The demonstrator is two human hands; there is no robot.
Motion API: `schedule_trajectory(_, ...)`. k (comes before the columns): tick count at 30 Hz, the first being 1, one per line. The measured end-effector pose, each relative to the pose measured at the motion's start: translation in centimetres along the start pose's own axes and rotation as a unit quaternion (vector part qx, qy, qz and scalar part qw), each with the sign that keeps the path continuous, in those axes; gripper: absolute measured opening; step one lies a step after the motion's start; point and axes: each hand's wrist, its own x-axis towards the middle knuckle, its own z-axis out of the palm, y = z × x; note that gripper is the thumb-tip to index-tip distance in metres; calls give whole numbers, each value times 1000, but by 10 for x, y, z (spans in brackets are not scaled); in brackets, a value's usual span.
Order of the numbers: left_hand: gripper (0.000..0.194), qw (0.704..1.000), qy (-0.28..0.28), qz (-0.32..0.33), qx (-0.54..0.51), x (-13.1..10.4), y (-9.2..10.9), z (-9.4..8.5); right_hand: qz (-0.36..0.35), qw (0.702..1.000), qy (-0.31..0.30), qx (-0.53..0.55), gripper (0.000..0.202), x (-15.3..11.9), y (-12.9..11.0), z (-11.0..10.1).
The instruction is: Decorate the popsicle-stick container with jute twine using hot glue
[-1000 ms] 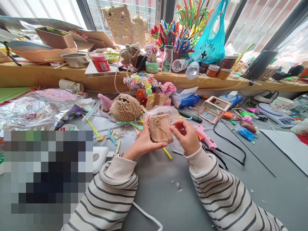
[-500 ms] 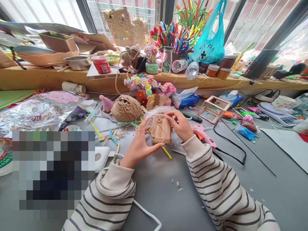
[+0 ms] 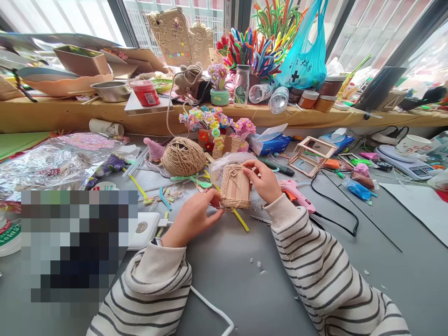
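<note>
A small box of flat wooden craft sticks (image 3: 237, 186), trimmed with twine along its top, left and bottom edges, is held up over the table. My right hand (image 3: 263, 179) pinches its upper right corner, thumb on the front face. At its lower left corner my left hand (image 3: 196, 214) has curled fingers and thumb around the edge; the fingertips are partly hidden. A loose curl of twine lies across the box's front. Behind the left hand rests a ball of jute twine (image 3: 184, 157).
A pink glue gun (image 3: 297, 196) with a black cord lies right of my right hand, near an open wooden frame (image 3: 311, 156). Yellow strips and clear bag (image 3: 227, 163) surround the box. A white device (image 3: 143, 229) with a cable sits at left. Craft supplies line the sill (image 3: 140, 116).
My left hand has drawn in from spread fingers beside the box to curled fingers at its lower left corner. The right hand keeps its hold; the box has turned slightly.
</note>
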Motion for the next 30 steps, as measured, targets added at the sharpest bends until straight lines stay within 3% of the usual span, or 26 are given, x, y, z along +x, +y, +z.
schedule_trajectory(4, 11, 996, 6, -14, -83, -1, -2, -8, 0, 1000, -4, 4, 12, 0, 0, 0)
schedule_trajectory(8, 13, 985, 46, -20, -166, 0, -1, -11, -4, 1000, -4, -1, 12, 0, -2, 0)
schedule_trajectory(14, 17, 961, 75, -101, -248, 4, 0, -8, -9, 1000, -10, 2, 13, 0, -2, 0)
schedule_trajectory(20, 19, 951, 63, -136, -270, 8, 1, -6, -2, 1000, -16, 8, 12, -1, -4, -1)
schedule_trajectory(30, 21, 935, 96, -158, -303, 8, -3, -1, -9, 1000, -15, 1, 12, -3, -4, -1)
